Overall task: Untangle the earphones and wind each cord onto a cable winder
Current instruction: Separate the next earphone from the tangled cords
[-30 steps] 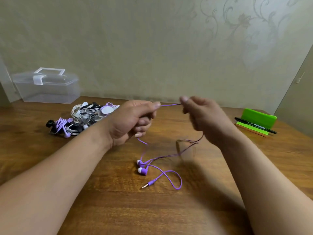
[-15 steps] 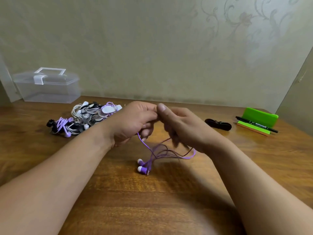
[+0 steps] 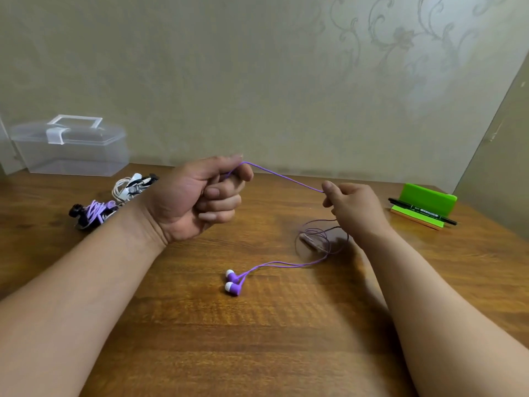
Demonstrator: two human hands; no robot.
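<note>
A purple earphone cord [image 3: 283, 176] stretches taut between my two hands above the wooden table [image 3: 257, 339]. My left hand [image 3: 197, 200] pinches one end with thumb and forefinger, the other fingers curled. My right hand [image 3: 350, 209] pinches the cord further right. Below the right hand the cord hangs in loose blurred loops [image 3: 322, 239]. From there it runs down to two purple earbuds [image 3: 232, 282] with white tips lying on the table. I cannot make out a cable winder in either hand.
A pile of tangled earphones [image 3: 108, 202], purple, white and black, lies at the left behind my left forearm. A clear plastic box [image 3: 71, 146] with a handle stands at the back left. A green holder [image 3: 423, 206] with a black pen sits at the right.
My hands were together half a second ago; now they have drawn apart, the right one moving right, and the cord is pulled straight between them. The loops have shifted right.
</note>
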